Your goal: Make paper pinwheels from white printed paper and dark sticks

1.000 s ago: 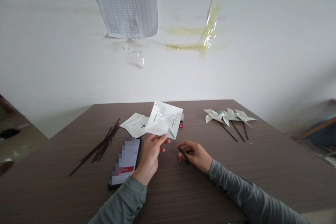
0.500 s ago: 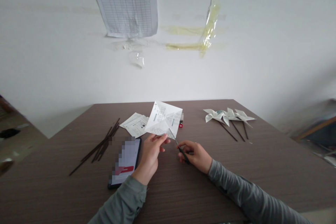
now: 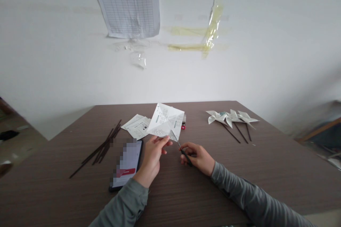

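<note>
Between finger and thumb, my left hand pinches the lower edge of a printed paper square, which is tilted up above the table and has diagonal creases. My right hand is closed around the dark handles of small scissors. The scissors' blades reach up and left over the lower right part of the paper, along a crease toward the middle. Behind the held sheet, more printed paper squares lie on the table. A small red-and-clear box is partly hidden by the held paper.
A phone lies beside my left forearm, its screen partly pixelated. Several dark thin sticks lie in a pile at the left. At the right, paper pinwheels on sticks rest on the brown table. A printed sheet is taped to the wall.
The held paper has tilted very slightly, its right corner a little lower and further left. Both hands stay almost in place, and the scissors have hardly moved.
</note>
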The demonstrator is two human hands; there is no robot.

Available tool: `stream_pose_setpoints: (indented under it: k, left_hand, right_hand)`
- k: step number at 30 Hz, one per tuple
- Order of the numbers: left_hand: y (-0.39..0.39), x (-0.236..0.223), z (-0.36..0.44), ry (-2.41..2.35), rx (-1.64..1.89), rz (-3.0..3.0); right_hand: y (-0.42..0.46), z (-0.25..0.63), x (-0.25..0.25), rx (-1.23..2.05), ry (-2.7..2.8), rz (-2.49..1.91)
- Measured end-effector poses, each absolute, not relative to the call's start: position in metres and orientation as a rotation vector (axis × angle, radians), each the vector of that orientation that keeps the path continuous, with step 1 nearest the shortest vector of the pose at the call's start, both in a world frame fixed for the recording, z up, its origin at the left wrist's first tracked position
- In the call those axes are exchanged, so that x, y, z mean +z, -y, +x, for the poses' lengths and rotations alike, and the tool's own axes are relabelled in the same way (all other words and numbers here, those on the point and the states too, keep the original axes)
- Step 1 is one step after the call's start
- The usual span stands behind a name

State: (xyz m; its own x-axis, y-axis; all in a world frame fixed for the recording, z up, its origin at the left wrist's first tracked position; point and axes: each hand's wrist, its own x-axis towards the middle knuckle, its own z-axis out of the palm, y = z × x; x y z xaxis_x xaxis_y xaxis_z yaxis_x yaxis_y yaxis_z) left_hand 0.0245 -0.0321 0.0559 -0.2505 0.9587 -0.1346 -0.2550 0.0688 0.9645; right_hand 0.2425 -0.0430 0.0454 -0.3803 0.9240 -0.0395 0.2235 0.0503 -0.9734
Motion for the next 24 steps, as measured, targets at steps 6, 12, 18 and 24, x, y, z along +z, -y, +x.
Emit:
stream_pose_setpoints:
  k: [6,12,18,24]
  left_hand:
    - [0.0339,0.0546,0.0254,-1.223,1.424,0.833]
    - [0.0339,0.0514,0.0278,-1.228,1.394,0.873]
    - [0.0337,0.0521,0.0287,-1.228,1.386,0.844]
    - [0.0357,0.0540,0.0287,-1.188,1.389,0.813]
  right_hand:
    - [0.0424,0.2436,0.0437,1.392,1.655,-1.156]
    - [0.0421,0.2447,0.0413,1.373,1.650,-1.148]
    - [0.0409,0.2454,0.0385,1.349,1.659,-1.142]
    - [0.0395,0.2441,0.0392,1.256,1.707,-1.162]
